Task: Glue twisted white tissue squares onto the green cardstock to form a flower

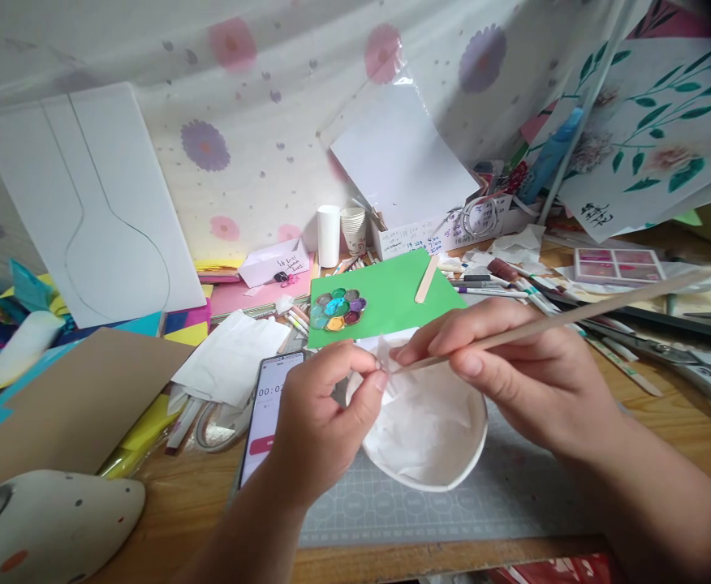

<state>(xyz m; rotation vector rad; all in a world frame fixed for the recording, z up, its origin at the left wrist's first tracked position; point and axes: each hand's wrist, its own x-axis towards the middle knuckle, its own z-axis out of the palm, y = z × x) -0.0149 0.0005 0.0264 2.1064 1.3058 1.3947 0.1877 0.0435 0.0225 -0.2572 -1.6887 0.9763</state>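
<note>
A long thin wooden stick (550, 321) slants up to the right in my right hand (514, 373), gripped between thumb and fingers. Its lower end meets the fingertips of my left hand (325, 405), which are pinched on a small scrap of thin white paper (383, 354). Both hands are above the rim of a white bowl (446, 485), its inside covered with crumpled white tissue (422, 422). The bowl rests on a grey cutting mat (343, 511). Whether the stick carries a brush tip is hidden by the fingers.
Beyond the bowl, a green sheet (385, 284) carries a flower-shaped paint palette (337, 308) and a craft stick (427, 280). A phone (264, 414) showing a timer lies left of the bowl. Scissors (696, 365) and pens are at right; a brown board (88, 389) and a spotted white object (69, 519) at left.
</note>
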